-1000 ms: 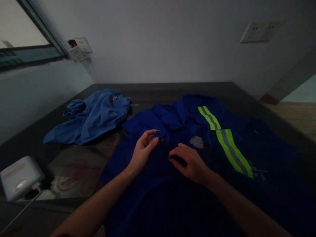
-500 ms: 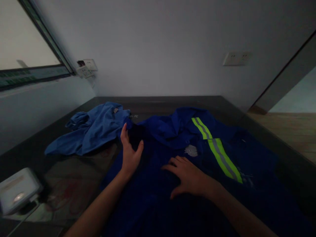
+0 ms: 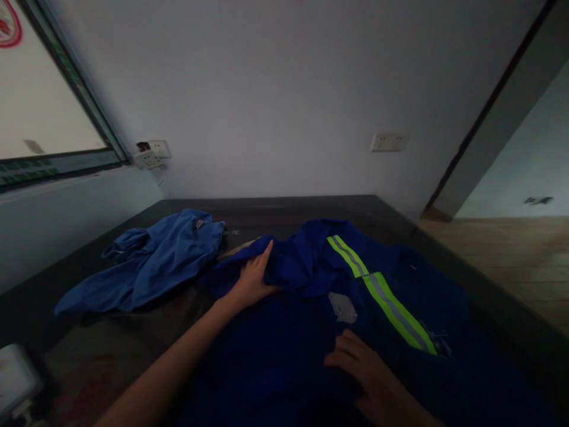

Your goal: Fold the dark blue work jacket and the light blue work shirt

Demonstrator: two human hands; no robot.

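Note:
A dark blue work jacket (image 3: 311, 356) with a yellow and grey reflective stripe (image 3: 377, 293) lies spread on the dark table (image 3: 288, 207). My left hand (image 3: 253, 279) rests on the jacket's upper left part near the collar, fingers stretched out flat against a raised fold of cloth. My right hand (image 3: 373, 370) lies flat on the jacket's front, lower down, fingers spread. A small pale patch (image 3: 342, 307) on the chest sits between my two hands.
A lighter blue garment (image 3: 146, 264) lies crumpled at the table's left. A white device (image 3: 13, 379) shows at the lower left corner. Wall sockets (image 3: 151, 154) hang by the window, another socket plate (image 3: 389, 141) on the back wall. A doorway opens to the right.
The view has tilted up. My left hand went from pinching cloth at the middle to lying flat on the upper left fold. My right hand slid lower on the front and flattened.

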